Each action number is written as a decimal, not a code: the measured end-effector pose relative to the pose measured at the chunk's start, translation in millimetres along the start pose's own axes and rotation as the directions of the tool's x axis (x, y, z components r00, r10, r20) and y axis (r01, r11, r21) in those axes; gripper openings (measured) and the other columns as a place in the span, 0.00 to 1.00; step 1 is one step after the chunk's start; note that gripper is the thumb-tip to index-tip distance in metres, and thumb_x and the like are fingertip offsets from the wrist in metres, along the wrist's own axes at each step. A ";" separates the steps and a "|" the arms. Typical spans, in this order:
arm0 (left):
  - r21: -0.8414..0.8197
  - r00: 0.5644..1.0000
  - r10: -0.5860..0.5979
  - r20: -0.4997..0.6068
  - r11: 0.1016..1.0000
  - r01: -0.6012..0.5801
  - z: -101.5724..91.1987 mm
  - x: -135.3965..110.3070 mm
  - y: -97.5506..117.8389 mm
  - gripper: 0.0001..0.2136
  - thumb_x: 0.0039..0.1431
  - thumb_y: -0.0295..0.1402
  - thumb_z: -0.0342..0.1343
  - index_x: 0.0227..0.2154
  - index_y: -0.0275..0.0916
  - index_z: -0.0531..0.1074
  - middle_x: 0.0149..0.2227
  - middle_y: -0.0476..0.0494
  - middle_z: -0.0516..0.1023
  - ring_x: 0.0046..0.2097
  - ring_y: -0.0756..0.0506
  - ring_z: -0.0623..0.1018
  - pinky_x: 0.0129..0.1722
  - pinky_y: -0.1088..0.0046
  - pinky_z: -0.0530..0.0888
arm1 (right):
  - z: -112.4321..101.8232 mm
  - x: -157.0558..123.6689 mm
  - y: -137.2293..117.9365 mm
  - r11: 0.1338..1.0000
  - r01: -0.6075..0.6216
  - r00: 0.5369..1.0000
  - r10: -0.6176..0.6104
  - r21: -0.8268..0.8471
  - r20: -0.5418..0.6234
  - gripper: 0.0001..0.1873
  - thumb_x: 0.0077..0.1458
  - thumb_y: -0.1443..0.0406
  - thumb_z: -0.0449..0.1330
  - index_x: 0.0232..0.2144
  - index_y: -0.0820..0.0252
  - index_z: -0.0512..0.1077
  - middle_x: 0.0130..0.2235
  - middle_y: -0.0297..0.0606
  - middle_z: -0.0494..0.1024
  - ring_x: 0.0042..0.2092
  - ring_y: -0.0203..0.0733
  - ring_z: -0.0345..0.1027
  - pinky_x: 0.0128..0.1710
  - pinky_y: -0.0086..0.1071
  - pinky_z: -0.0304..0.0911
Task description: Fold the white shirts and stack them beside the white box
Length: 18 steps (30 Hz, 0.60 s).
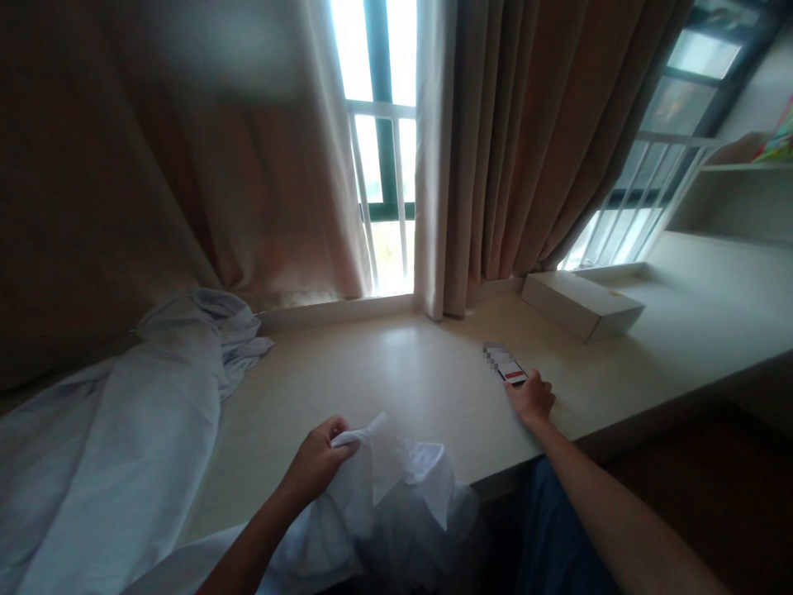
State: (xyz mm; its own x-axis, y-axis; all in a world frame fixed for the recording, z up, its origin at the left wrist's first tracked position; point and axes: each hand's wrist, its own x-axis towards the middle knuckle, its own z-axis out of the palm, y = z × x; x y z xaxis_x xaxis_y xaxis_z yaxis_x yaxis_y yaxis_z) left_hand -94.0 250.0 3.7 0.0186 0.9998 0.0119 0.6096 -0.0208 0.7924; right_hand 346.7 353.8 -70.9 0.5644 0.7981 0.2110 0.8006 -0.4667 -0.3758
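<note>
My left hand (319, 463) is closed on a fold of white cloth (396, 496) that hangs over the near edge of the pale wooden desk (384, 380). My right hand (531, 398) rests on the desk further right, its fingers curled on the near end of a phone (509, 368) with a lit screen showing a red bar. The phone lies flat on the desk.
A heap of pale blue-white fabric (124, 430) covers the desk's left part. A flat white box (581, 304) lies at the back right near the curtains (526, 149). A barred window (381, 149) shows between them. A shelf (737, 198) stands at far right.
</note>
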 end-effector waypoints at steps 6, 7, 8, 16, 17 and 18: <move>-0.145 0.999 -0.020 0.046 0.989 0.026 -5.0 -1.2 32.4 0.07 0.46 0.36 0.57 0.25 0.41 0.64 0.23 0.54 0.70 0.26 0.50 0.68 0.25 0.75 0.60 | -15.9 -35.4 -32.2 0.854 0.283 0.942 -0.333 0.436 0.040 0.33 0.51 0.59 0.58 0.57 0.69 0.61 0.54 0.58 0.68 0.56 0.57 0.59 0.53 0.48 0.55; -0.199 0.997 -0.035 0.067 0.979 0.048 -7.4 -0.9 42.4 0.08 0.46 0.37 0.57 0.25 0.41 0.63 0.23 0.55 0.70 0.25 0.50 0.68 0.24 0.76 0.60 | -16.9 -52.8 -42.1 0.752 0.301 0.882 -0.454 0.586 0.130 0.28 0.51 0.61 0.57 0.54 0.66 0.64 0.51 0.53 0.70 0.52 0.52 0.63 0.52 0.44 0.57; -0.254 0.995 -0.051 0.090 0.964 0.073 -10.8 -0.6 53.3 0.09 0.46 0.38 0.57 0.26 0.42 0.63 0.23 0.55 0.70 0.24 0.51 0.67 0.24 0.76 0.60 | -17.5 -71.8 -52.0 0.643 0.246 0.777 -0.578 0.725 0.249 0.26 0.48 0.63 0.58 0.51 0.62 0.67 0.49 0.48 0.73 0.48 0.48 0.66 0.49 0.41 0.60; -0.421 0.999 -0.041 -0.023 0.907 0.028 -71.1 9.7 122.4 0.15 0.45 0.41 0.61 0.28 0.43 0.60 0.25 0.55 0.72 0.24 0.51 0.70 0.24 0.76 0.64 | -29.9 -148.2 -83.2 0.443 -0.480 0.191 -0.790 0.757 0.583 0.18 0.39 0.61 0.67 0.35 0.65 0.75 0.36 0.39 0.78 0.34 0.41 0.70 0.37 0.34 0.64; -0.401 0.998 -0.028 -0.057 0.916 0.002 -79.6 12.8 123.3 0.15 0.44 0.41 0.61 0.28 0.42 0.60 0.25 0.54 0.73 0.26 0.50 0.72 0.26 0.75 0.66 | -35.0 -139.1 -82.4 0.440 -0.486 0.219 -0.775 0.755 0.593 0.20 0.41 0.57 0.67 0.35 0.65 0.75 0.35 0.40 0.78 0.33 0.40 0.70 0.36 0.34 0.63; -0.368 0.997 -0.011 -0.080 0.930 -0.019 -87.6 16.1 122.2 0.15 0.43 0.40 0.62 0.27 0.42 0.61 0.27 0.52 0.74 0.29 0.48 0.73 0.29 0.74 0.68 | -42.3 -126.2 -82.0 0.437 -0.463 0.293 -0.746 0.772 0.598 0.21 0.43 0.54 0.66 0.35 0.65 0.75 0.34 0.40 0.78 0.31 0.39 0.70 0.35 0.33 0.63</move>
State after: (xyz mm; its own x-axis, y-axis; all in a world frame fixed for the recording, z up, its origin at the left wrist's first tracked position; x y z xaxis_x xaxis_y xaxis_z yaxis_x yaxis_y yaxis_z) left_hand -88.6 264.2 154.2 -0.0519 0.9973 0.0517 0.2750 -0.0355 0.9608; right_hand 218.4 275.2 -28.6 -0.5519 0.8102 -0.1975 -0.0668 -0.2790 -0.9580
